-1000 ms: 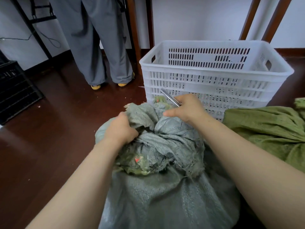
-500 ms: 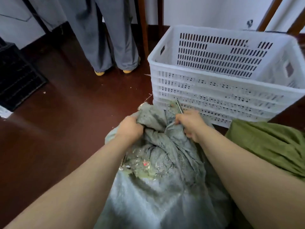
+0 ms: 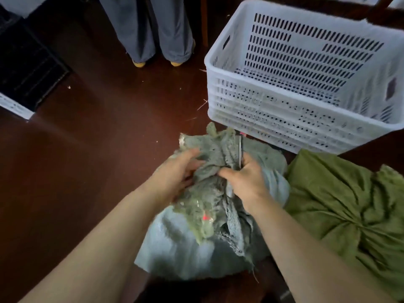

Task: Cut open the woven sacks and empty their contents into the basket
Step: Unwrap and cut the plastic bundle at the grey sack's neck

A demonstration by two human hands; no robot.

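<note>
A grey-blue woven sack (image 3: 188,250) stands on the dark floor in front of me, its frayed neck bunched at the top. My left hand (image 3: 175,173) grips the bunched neck from the left. My right hand (image 3: 244,180) holds metal scissors (image 3: 240,149) whose blades point up along the neck's right side, its thumb on the fabric. A white slotted plastic basket (image 3: 284,114) stands just behind the sack, with nothing inside. A green woven sack (image 3: 349,211) lies to the right, its tied neck facing me.
A person in grey trousers (image 3: 153,29) and yellow shoes stands at the back, left of the basket. A black crate (image 3: 28,66) sits at the far left. Loose fibres lie on the floor (image 3: 87,149) near the basket.
My view has tilted down and nearer. The scissors have turned from slanting to upright beside the neck. My left hand has shifted to the right on the bunched fabric.
</note>
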